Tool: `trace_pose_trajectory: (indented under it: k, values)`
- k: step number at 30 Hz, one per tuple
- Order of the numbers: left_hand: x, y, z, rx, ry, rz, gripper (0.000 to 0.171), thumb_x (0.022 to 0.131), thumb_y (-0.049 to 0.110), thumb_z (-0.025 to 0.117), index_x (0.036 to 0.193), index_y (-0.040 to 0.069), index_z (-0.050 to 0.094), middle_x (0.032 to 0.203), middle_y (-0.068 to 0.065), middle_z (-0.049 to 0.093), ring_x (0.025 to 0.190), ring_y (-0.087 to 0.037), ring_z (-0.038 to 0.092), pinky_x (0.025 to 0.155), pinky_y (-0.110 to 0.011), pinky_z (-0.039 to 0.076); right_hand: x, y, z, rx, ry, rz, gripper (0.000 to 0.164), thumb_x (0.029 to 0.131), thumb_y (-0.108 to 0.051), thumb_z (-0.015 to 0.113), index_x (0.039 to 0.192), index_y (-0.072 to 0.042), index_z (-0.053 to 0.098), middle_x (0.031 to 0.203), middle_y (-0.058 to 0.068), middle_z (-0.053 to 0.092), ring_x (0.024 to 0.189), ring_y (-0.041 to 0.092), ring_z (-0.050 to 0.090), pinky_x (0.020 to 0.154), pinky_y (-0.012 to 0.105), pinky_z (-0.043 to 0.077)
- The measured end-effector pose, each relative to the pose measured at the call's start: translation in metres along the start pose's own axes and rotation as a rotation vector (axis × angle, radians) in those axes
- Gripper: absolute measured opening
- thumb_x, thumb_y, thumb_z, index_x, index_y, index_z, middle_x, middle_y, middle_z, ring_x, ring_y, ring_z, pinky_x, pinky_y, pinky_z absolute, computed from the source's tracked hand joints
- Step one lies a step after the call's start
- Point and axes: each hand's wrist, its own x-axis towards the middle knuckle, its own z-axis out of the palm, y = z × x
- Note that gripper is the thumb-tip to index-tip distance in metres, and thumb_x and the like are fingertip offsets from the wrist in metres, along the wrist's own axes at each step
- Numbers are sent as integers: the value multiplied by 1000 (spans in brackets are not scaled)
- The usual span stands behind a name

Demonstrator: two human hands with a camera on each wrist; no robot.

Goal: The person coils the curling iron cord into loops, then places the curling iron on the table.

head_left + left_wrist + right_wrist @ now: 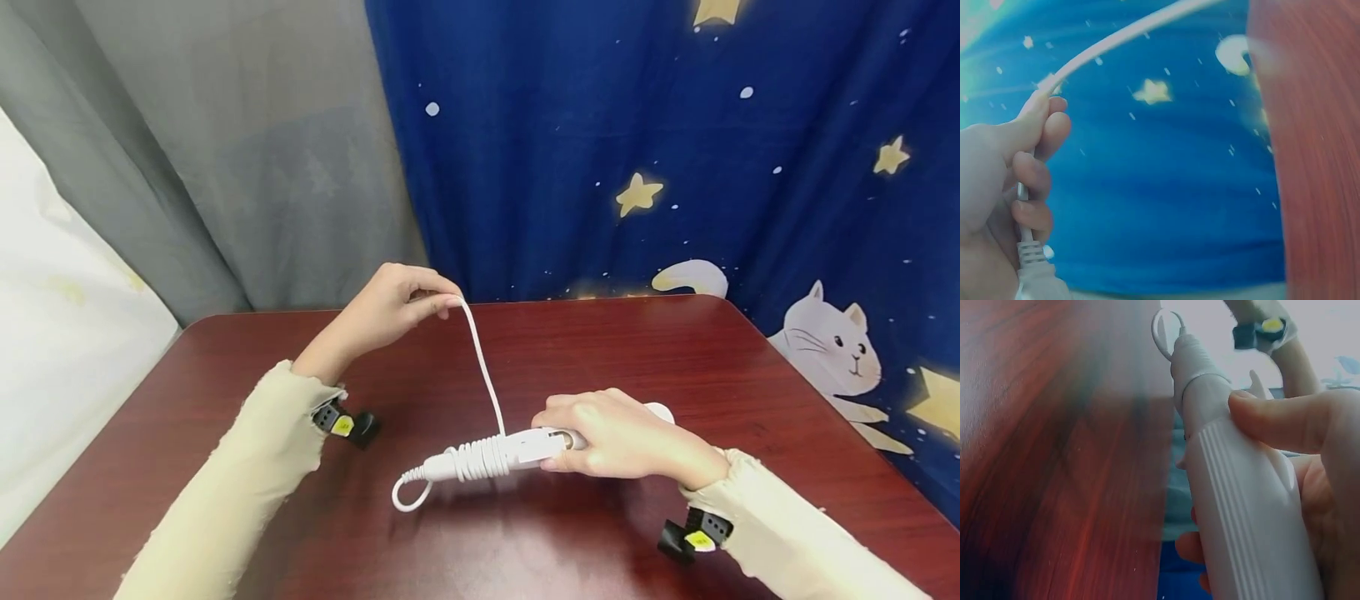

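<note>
A white corded appliance that looks like a curling iron (pixel 527 447) is held above the table by my right hand (pixel 609 435). In the right wrist view, the thumb lies along its ribbed white body (pixel 1244 506) and the fingers curl underneath. Several turns of white cord (pixel 482 458) wrap its handle, and a small loop (pixel 410 502) hangs at the left end. My left hand (pixel 397 310) is raised, pinching the cord (pixel 482 367), which runs down to the coils. Below the curled left fingers, the left wrist view shows a ribbed plug end (pixel 1034 256), partly cut off.
The dark red wooden table (pixel 300 517) spreads beneath both hands. Behind its far edge hang a grey curtain (pixel 277 167) and a blue curtain (pixel 540 150) with stars and a cat. A dark wrist camera (pixel 345 423) sits on each cream sleeve.
</note>
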Motion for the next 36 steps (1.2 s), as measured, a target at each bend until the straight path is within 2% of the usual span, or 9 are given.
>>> trace_pose_trajectory:
  k: [4, 8, 12, 16, 22, 28, 33, 36]
  values:
    - [-5, 22, 0, -65, 46, 45, 7, 83, 7, 67, 88, 7, 72, 71, 2, 64, 65, -12, 59, 62, -25, 47, 0, 5, 2, -23, 35, 30, 24, 78, -43, 67, 97, -28, 63, 77, -19, 47, 61, -2, 44, 50, 21, 36]
    - [-9, 41, 4, -121, 89, 110, 6, 82, 4, 67, 86, 7, 71, 71, 4, 63, 65, -10, 59, 60, -24, 47, 1, 12, 3, -35, 76, 73, 25, 78, -42, 67, 98, -27, 63, 79, -18, 49, 61, -1, 45, 51, 23, 37]
    - [-14, 57, 12, -135, 89, 155, 7, 81, 2, 68, 87, 6, 71, 70, 6, 61, 64, -7, 57, 57, -22, 46, 2, 19, 5, -55, 102, 132, 25, 78, -43, 67, 97, -27, 63, 78, -17, 48, 62, 1, 46, 52, 24, 38]
    - [-22, 66, 20, -143, 61, 153, 11, 80, 3, 69, 89, 8, 72, 72, 7, 62, 64, -7, 55, 56, -22, 44, 4, 27, 8, -57, 131, 203, 31, 78, -45, 66, 101, -25, 64, 82, -14, 52, 66, 4, 50, 55, 28, 41]
    - [-35, 71, 32, -161, 33, 100, 11, 80, 4, 70, 89, 8, 72, 70, 9, 59, 60, -5, 49, 51, -21, 40, 7, 39, 9, -79, 211, 312, 36, 78, -46, 66, 105, -23, 65, 85, -10, 56, 67, 10, 52, 56, 33, 43]
    - [-47, 69, 46, -258, 13, -35, 12, 78, 5, 71, 90, 8, 74, 70, 8, 64, 57, -5, 54, 51, -22, 47, 7, 50, 3, -55, 282, 395, 36, 80, -46, 64, 106, -21, 65, 86, -7, 58, 71, 13, 53, 57, 39, 44]
    - [-56, 61, 62, -279, -12, -92, 12, 79, 9, 72, 91, 12, 75, 67, 9, 63, 54, -4, 48, 46, -22, 40, 6, 57, -4, -23, 303, 431, 34, 82, -46, 62, 105, -22, 65, 89, -5, 59, 75, 17, 56, 60, 43, 45]
    - [-64, 54, 75, -326, -52, -169, 14, 79, 12, 72, 93, 11, 74, 70, 8, 66, 56, -4, 51, 48, -21, 42, 4, 59, -8, -12, 325, 449, 33, 82, -46, 62, 105, -22, 64, 89, -5, 59, 76, 17, 55, 61, 43, 44]
